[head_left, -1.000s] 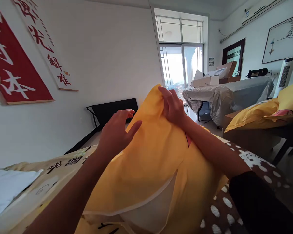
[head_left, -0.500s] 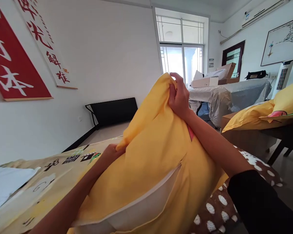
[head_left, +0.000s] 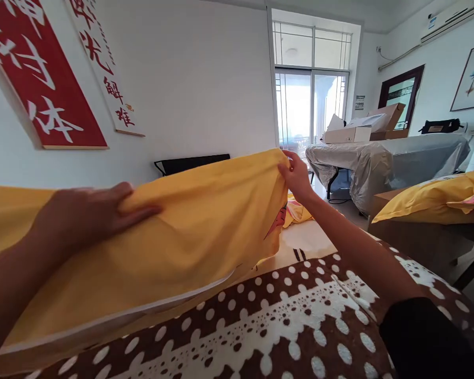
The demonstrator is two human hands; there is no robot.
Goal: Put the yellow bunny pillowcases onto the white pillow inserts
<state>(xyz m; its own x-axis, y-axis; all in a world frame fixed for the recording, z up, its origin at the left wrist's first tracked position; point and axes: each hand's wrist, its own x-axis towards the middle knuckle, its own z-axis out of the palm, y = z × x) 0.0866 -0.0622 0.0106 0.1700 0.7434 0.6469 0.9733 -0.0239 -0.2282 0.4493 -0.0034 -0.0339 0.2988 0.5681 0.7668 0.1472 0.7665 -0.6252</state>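
A yellow pillowcase (head_left: 205, 210) is stretched sideways in front of me, its top edge held up. At its upper right corner my right hand (head_left: 298, 176) is closed, pinching the cloth between thumb and fingers. Farther left, my left hand (head_left: 90, 210) grips the same top edge, thumb on the near side. A pale strip or opening runs along the pillowcase's lower edge, and a red printed patch shows near its right side. The left end of the cloth runs out of view. Beneath it lies a brown blanket with white dots (head_left: 292, 326).
Another yellow, plump pillow (head_left: 422, 197) rests on dark furniture at the right. Behind stands a table under plastic sheeting (head_left: 363, 163), with an open cardboard box (head_left: 387, 118) on it. More yellow printed cloth (head_left: 298, 210) lies on the bed beyond. Red-and-white scrolls (head_left: 59, 89) hang on the left wall.
The pillowcase went from bunched and upright to drawn out sideways. My left hand moved left and up, my right hand lowered slightly. More of the dotted blanket shows, and the view turned left.
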